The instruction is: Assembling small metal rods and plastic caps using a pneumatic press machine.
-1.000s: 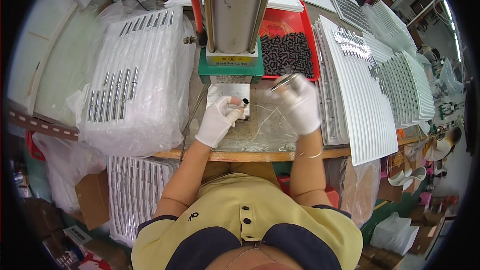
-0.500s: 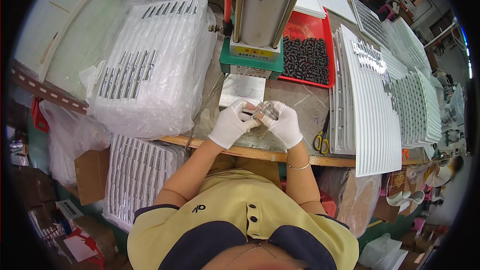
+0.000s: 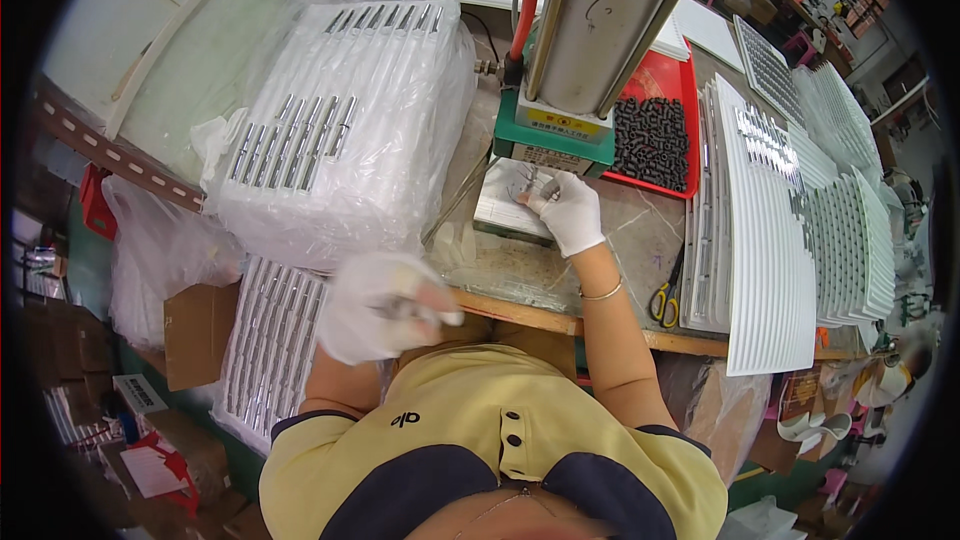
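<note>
My right hand (image 3: 568,215), in a white glove with bare fingertips, is over the metal block (image 3: 500,202) below the press (image 3: 560,125). Its thumb and fingers are pinched together around a small greyish piece that I cannot make out. Over the table's front edge, in front of my body, is my left hand (image 3: 385,305), gloved the same way. Motion smears it; its fingers look bent, and whether they hold anything does not show. Below and beside it lies a tray of shiny metal rods (image 3: 270,340).
On the left stands a plastic-wrapped stack of white trays (image 3: 350,160) with metal rods on top. A red tray (image 3: 650,183) holds many black fittings (image 3: 648,135). Yellow-handled scissors (image 3: 665,302) lie beside ridged white trays (image 3: 765,270) at the right.
My hands have parted: the left has swung left and toward my body, while the right has moved forward onto the metal block. The whole view has also shifted and tilted somewhat.
</note>
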{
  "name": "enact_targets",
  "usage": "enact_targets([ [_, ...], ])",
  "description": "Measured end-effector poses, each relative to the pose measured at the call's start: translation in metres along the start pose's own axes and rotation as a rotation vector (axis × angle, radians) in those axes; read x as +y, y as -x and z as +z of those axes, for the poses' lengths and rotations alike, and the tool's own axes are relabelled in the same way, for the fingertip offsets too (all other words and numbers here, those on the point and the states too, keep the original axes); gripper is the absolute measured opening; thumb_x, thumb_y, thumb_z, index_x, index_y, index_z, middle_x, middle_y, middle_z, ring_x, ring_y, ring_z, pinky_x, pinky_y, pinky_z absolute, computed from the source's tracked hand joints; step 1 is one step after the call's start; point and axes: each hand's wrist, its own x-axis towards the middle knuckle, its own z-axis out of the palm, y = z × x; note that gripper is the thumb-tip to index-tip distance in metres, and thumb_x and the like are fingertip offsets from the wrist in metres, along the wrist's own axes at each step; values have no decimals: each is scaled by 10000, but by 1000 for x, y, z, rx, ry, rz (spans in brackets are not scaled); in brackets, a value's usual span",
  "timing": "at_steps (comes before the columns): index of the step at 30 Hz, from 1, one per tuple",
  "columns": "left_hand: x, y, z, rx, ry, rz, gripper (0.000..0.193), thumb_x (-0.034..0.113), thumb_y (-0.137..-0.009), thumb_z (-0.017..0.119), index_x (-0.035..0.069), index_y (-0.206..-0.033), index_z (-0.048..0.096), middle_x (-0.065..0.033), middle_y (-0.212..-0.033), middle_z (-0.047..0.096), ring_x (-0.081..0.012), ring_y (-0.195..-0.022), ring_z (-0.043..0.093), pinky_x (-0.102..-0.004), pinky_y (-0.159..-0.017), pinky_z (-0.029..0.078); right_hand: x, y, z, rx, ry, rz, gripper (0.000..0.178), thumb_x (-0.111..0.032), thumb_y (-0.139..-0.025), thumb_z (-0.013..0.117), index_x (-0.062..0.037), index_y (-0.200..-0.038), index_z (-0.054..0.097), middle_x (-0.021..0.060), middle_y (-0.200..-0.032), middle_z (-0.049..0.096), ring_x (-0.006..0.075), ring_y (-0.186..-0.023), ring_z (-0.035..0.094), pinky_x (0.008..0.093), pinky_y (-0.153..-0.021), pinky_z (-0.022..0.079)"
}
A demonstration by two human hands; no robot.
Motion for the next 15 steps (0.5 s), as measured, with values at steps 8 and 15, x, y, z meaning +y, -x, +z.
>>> enact_targets([
  [8,-46,7,-108,780,-1137,-560,291,152,-748,695,-14,-980,640,-157,-886,655,-253,-805,630,-336,-740,485,41,48,-19,225,-251,113,529,-204,-712,798,56,-1115,577,1,-684,569,58,-612,494,219,-593,451],
  [15,-50,3,-116,591,-1308,-838,378,236,-682,751,-21,-941,651,-200,-891,643,-325,-855,623,-386,-773,483,61,65,-49,420,-396,300,211,-81,-835,663,36,-1003,611,22,-771,631,44,-639,525,195,-586,439],
])
